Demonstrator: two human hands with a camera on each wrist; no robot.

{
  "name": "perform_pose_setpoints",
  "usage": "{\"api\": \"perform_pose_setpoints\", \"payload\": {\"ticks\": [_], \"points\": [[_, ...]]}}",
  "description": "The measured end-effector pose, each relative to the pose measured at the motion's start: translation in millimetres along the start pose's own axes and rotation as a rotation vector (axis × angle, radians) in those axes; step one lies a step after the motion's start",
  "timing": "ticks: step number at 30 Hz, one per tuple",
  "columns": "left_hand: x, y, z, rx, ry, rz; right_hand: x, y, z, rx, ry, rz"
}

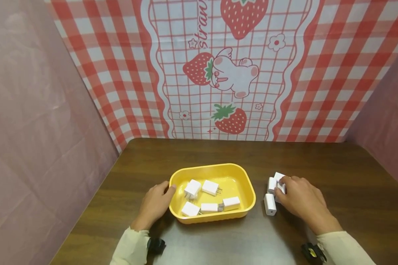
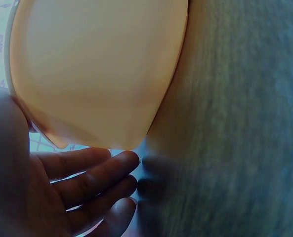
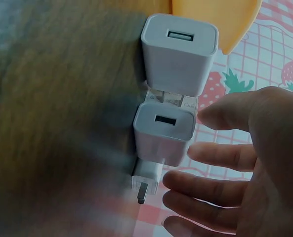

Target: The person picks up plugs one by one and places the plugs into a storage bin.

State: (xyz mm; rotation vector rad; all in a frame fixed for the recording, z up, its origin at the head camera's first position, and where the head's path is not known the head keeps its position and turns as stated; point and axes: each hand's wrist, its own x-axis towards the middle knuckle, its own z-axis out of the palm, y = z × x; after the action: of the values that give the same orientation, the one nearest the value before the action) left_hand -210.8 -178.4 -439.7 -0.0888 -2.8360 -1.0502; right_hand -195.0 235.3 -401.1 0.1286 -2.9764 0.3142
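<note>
The yellow tub (image 1: 248,200) sits on the bench (image 1: 199,243) between the two hands. The left hand (image 1: 156,202) grips the tub's left end, its thumb over the rim and its fingers outside (the left wrist view shows those fingers slightly apart, their tips at the tub's end wall).

In the tub lie several white chargers (image 1: 231,203): one rests partly on another at the left, one lies just right of that pair, and three sit along the near side. Metal prongs show on some of them.

To the right of the tub, apart from it, more chargers form a tight cluster (image 3: 180,54) on the bench. The right hand (image 1: 300,198) is over this cluster, thumb and fingers spread and mostly straight; whether it touches a charger I cannot tell. In the right wrist view two of these chargers turn their USB ports to the camera, and one beyond them shows a prong (the hand partly hides the cluster from above, so its count is unclear).

Pale sleeves (image 1: 131,246) cover both forearms, with a black band (image 1: 156,246) at each wrist. Behind the bench hangs a red-and-white checked cloth (image 1: 235,73) printed with strawberries, and pinkish fabric (image 1: 46,129) hangs at either side.
</note>
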Motion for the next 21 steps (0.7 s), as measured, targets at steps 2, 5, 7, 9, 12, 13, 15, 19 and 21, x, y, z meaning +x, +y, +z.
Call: {"api": "perform_pose_setpoints", "payload": {"ticks": [2, 5, 7, 9, 12, 13, 15, 19, 21], "points": [[0.1, -0.2, 0.1, -0.004, 0.001, -0.002, -1.0, 0.7, 0.1, -0.007, -0.01, 0.003], [0.4, -0.4, 0.7, -0.004, 0.003, 0.0, -1.4, 1.4, -0.1, -0.019, -0.038, 0.012], [0.4, -0.3, 0.6, 0.0, 0.002, 0.0, -1.2, 1.1, -0.2, -0.022, -0.059, 0.022], [0.7, -0.4, 0.4, 0.005, 0.001, -0.001, -0.7, 1.1, 0.3, -0.021, -0.074, 0.027], [0.8, -0.5, 0.2, 0.006, -0.004, -0.007, -0.5, 2.1, 1.6, -0.013, -0.094, 0.034], [0.9, -0.6, 0.3, 0.005, -0.005, -0.008, -0.6, 2.8, 1.9, -0.01, -0.094, 0.033], [1.0, -0.7, 0.4, 0.004, -0.005, -0.01, -1.1, 4.2, 2.5, -0.004, -0.093, 0.03], [1.3, -0.4, 0.3, 0.0, -0.004, -0.011, -3.6, 6.3, 3.7, 0.01, -0.069, 0.019], [1.1, 0.0, 0.1, 0.0, -0.003, -0.011, -5.0, 7.2, 4.5, 0.017, -0.054, 0.014]]}}
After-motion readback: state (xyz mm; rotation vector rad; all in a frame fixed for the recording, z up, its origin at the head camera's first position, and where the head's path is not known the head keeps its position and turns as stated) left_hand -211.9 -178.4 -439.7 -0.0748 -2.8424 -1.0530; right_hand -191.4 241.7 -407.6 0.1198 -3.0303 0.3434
